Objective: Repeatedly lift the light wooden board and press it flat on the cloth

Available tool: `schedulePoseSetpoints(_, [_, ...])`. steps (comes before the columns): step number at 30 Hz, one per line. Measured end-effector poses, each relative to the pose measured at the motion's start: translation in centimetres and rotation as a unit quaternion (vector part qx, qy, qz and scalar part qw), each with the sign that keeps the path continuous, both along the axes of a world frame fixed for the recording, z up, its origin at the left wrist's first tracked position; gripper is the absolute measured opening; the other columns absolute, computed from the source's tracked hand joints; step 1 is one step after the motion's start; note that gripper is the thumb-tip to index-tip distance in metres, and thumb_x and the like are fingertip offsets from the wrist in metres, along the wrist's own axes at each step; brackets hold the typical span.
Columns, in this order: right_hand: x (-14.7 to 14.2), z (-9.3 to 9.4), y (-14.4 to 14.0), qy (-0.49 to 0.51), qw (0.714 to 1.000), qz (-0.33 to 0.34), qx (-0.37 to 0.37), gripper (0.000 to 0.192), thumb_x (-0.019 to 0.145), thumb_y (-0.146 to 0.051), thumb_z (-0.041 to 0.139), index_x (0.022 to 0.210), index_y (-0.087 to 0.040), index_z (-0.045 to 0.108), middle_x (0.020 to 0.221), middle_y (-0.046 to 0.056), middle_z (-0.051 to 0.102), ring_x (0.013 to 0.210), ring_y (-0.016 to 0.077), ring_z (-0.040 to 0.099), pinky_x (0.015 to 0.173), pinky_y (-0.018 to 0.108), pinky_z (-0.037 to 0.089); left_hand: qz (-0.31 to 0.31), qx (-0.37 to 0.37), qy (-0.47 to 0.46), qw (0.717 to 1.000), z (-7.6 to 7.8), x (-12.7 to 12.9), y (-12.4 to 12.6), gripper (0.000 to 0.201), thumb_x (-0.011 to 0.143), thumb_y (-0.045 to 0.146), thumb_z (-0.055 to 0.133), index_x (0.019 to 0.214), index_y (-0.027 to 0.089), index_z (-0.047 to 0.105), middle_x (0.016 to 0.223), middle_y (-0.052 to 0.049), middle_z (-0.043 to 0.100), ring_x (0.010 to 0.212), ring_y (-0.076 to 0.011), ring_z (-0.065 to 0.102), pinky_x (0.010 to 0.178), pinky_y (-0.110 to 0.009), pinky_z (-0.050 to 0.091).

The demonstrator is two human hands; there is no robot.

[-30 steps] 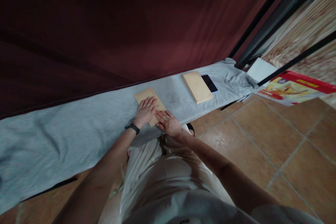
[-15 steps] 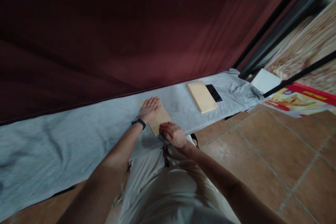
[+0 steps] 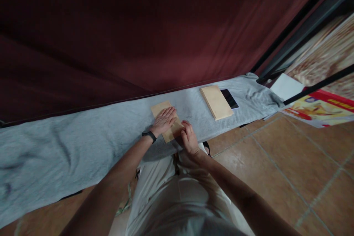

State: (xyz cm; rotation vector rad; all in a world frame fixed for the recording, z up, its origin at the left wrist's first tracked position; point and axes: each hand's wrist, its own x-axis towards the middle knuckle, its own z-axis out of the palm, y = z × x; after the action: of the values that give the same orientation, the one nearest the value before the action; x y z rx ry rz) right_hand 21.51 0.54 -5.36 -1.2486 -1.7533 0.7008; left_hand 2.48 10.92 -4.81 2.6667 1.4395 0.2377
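A flat brown paper envelope (image 3: 159,108) lies at a slant on the grey cloth in front of me. My left hand (image 3: 164,118) rests flat across its middle, fingers stretched out, with a dark band on the wrist. At the envelope's right edge, my right hand (image 3: 189,138) has its fingers bent and its thumb close to them, pinching the edge. The fingertips partly cover that edge. Farther right, a stack of similar brown envelopes (image 3: 217,102) lies apart from both hands.
A dark phone (image 3: 229,99) lies beside the stack, on the grey cloth (image 3: 110,127) covering a long narrow bench. A dark red curtain (image 3: 155,44) hangs behind. At the right are a black metal frame (image 3: 293,33), a white sheet (image 3: 286,87) and a red-and-yellow printed box (image 3: 323,108).
My right hand has moved from lying on the envelope's near part to its right edge, fingers now bent. My left hand has slid a little toward me along the envelope, still flat.
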Motion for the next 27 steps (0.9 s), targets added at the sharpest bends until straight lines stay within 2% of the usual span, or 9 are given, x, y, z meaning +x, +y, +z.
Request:
schedulePoseSetpoints(5, [-0.2,-0.3,0.4,0.02,0.999,-0.042,0.004,0.044,0.105,-0.03,0.03,0.145,-0.017,0.042,0.151,0.015,0.044,0.144,0.024,0.039,0.12,0.046,0.036,-0.015,-0.01,0.001,1.0,0.0,1.0,-1.8,0.059,0.104,0.038,0.025,0.158,0.015,0.033,0.165,-0.01,0.033,0.154,-0.0191,0.025,0.127,-0.039,0.013])
schedulePoseSetpoints(11, [-0.1,-0.8,0.8,0.059,0.995,-0.082,0.012,0.046,0.107,-0.037,0.026,0.14,-0.014,0.047,0.146,0.018,0.049,0.14,0.0242,0.044,0.12,0.049,0.035,-0.058,-0.013,-0.006,0.998,-0.2,1.9,-3.9,0.058,0.104,0.035,0.028,0.158,0.014,0.034,0.163,-0.01,0.036,0.154,-0.0199,0.025,0.127,-0.04,0.015])
schedulePoseSetpoints(17, [-0.1,-0.7,1.1,0.093,0.992,-0.086,-0.016,0.048,0.106,-0.044,0.03,0.136,-0.014,0.052,0.141,0.02,0.054,0.136,0.028,0.049,0.119,0.055,0.036,-0.102,-0.018,-0.01,0.995,-0.8,2.3,-6.1,0.058,0.104,0.036,0.034,0.158,0.015,0.033,0.163,-0.01,0.036,0.154,-0.0199,0.025,0.127,-0.04,0.014])
schedulePoseSetpoints(20, [-0.2,-0.5,1.0,0.103,0.99,-0.09,-0.024,0.051,0.106,-0.046,0.03,0.135,-0.012,0.053,0.139,0.021,0.056,0.135,0.0294,0.05,0.117,0.056,0.038,-0.126,-0.011,-0.027,0.992,-0.6,2.4,-7.4,0.059,0.103,0.037,0.039,0.158,0.016,0.032,0.164,-0.011,0.034,0.153,-0.0205,0.026,0.127,-0.04,0.015])
schedulePoseSetpoints(27, [-0.2,-0.4,0.9,0.09,0.991,-0.093,-0.039,0.051,0.106,-0.047,0.028,0.135,-0.015,0.055,0.133,0.02,0.061,0.129,0.0308,0.055,0.113,0.058,0.043,-0.135,0.0,-0.051,0.99,-0.1,2.7,-10.0,0.058,0.103,0.039,0.042,0.156,0.015,0.037,0.16,-0.013,0.04,0.151,-0.0213,0.032,0.126,-0.042,0.02])
